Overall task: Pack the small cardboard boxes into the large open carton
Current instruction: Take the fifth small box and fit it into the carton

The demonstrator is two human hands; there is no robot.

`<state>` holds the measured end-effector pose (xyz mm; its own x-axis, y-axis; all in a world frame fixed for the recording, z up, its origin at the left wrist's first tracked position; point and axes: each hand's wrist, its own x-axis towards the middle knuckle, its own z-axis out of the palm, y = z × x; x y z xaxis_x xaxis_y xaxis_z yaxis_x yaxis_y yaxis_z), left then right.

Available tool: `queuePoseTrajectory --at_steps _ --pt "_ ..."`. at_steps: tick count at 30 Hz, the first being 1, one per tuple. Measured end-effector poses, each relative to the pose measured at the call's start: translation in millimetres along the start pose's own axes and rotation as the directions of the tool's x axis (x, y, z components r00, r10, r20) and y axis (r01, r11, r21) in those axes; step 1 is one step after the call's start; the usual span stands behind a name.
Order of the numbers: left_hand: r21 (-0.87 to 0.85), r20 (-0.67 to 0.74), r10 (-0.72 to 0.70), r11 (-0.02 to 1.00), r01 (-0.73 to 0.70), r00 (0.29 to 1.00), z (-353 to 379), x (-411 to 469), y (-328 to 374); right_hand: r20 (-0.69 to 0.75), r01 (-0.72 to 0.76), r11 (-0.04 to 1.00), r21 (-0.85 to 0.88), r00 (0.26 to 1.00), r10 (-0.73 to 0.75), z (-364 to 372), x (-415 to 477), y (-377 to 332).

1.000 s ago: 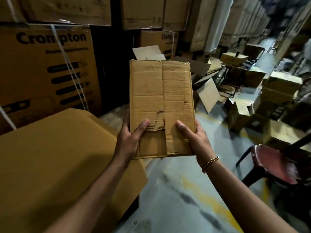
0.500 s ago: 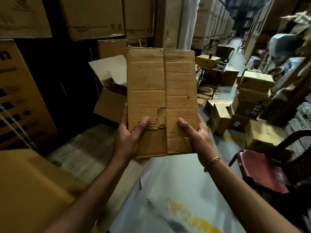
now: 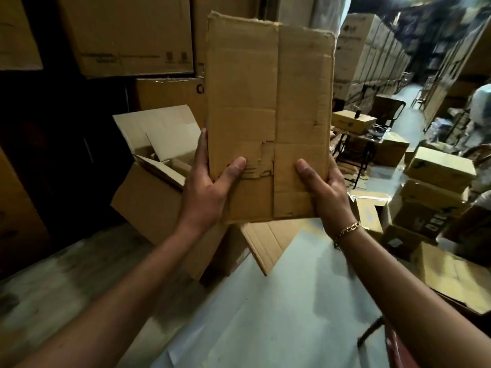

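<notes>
Both hands hold one small cardboard box (image 3: 268, 120) up in front of the camera, its long side upright and its two worn flaps meeting in a vertical seam with a torn patch near the lower middle. The left hand (image 3: 206, 192) grips the lower left edge, thumb pressed on the front face. The right hand (image 3: 325, 193) clasps the lower right edge the same way; a gold chain bracelet (image 3: 346, 231) circles its wrist. Behind and below the held box, to the left, the large open carton (image 3: 148, 197) sits on the floor, flaps raised. Stacked cartons (image 3: 127, 35) rise behind it. More small boxes (image 3: 439, 168) are piled at the right, well apart.
</notes>
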<state>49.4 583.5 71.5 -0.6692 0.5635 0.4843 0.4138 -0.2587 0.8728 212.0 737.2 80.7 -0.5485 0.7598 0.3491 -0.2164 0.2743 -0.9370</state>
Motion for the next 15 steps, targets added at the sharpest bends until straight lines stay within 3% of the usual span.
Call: queuePoseTrajectory --at_steps 9,15 --pt "0.038 -0.121 -0.012 0.999 0.017 0.993 26 143 0 0.163 0.205 0.971 -0.120 0.969 -0.184 -3 189 -9" --pt "0.030 -0.249 -0.141 0.988 0.153 0.958 39 228 -24 0.276 0.130 0.955 -0.268 0.960 -0.054 16 308 4"
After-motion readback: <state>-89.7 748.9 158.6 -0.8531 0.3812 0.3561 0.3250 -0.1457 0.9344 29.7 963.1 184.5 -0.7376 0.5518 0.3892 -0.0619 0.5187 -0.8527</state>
